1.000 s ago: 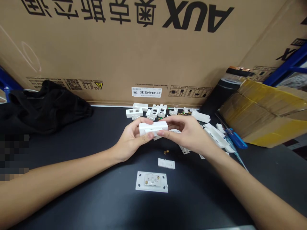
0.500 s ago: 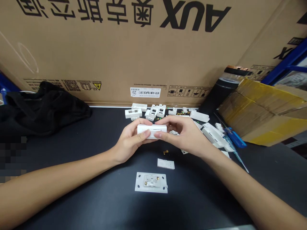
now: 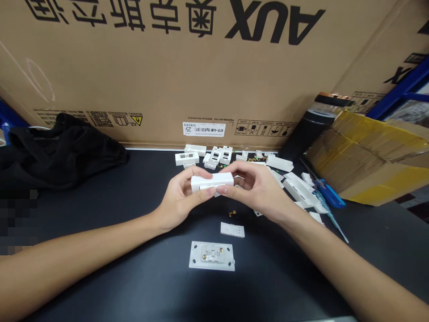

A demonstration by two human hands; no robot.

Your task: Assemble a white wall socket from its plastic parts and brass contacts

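Guiding from afar through the head view, I have both hands partly closed on one white plastic housing, which is held above the worktop (image 3: pixel 134 281). The left hand (image 3: pixel 181 191) grips its left end and the right hand (image 3: pixel 259 190) its right end, fingers curled behind, thumbs on the near face with their tips almost meeting. The housing (image 3: pixel 211 180) shows a slot beneath the thumbs; whether the piece at that slot is separate, I can't fairly tell, since the thumbs hide most of it.

To handle it well, I would press evenly with both thumbs, brace the far side with the fingers, and hold it level so that neither end twists.

Just nearer lie a small brass contact (image 3: pixel 232 213), then a flat white strip (image 3: pixel 232 230), then a rectangular white faceplate (image 3: pixel 212 261) bearing two brass screws. Beyond the hands sit loose white switch frames (image 3: pixel 215 155). Out to the right are a blue-handled screwdriver (image 3: pixel 331 195), a taped cardboard box (image 3: pixel 365 156) and a black tumbler (image 3: pixel 306 129).
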